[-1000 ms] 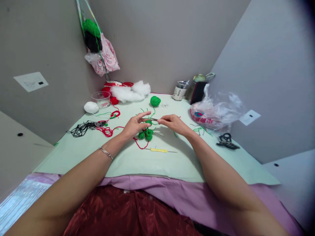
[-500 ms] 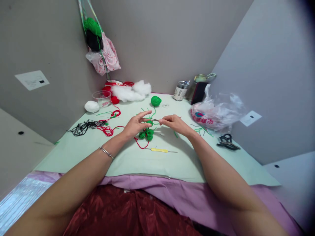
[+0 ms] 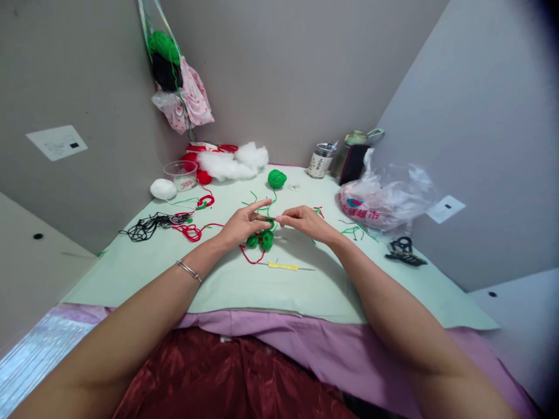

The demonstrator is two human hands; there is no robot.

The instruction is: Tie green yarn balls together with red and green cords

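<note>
Near the middle of the table, my left hand point(image 3: 244, 223) pinches the top of a green crocheted piece point(image 3: 265, 239) whose small round balls hang below the fingers. My right hand point(image 3: 301, 221) has thumb and forefinger closed on a thin dark tool, perhaps a hook or needle, its tip reaching between the left fingers. Green yarn runs up from the hands to a green yarn ball point(image 3: 276, 179). A red strand point(image 3: 252, 260) trails under the piece. Closer to me lies a yellow-handled crochet hook point(image 3: 283, 267).
Black yarn point(image 3: 151, 226), red yarn point(image 3: 190, 233), a clear tub point(image 3: 181, 175) and white stuffing point(image 3: 229, 164) lie left. Toward the right are a labelled jar point(image 3: 320, 161), a plastic bag point(image 3: 384, 198), yarn scraps point(image 3: 356, 230) and a black hair clip point(image 3: 405, 252).
My right hand has shifted slightly left and down, closer to my left hand. The tool's tip has moved left with it, and the green piece has turned slightly.
</note>
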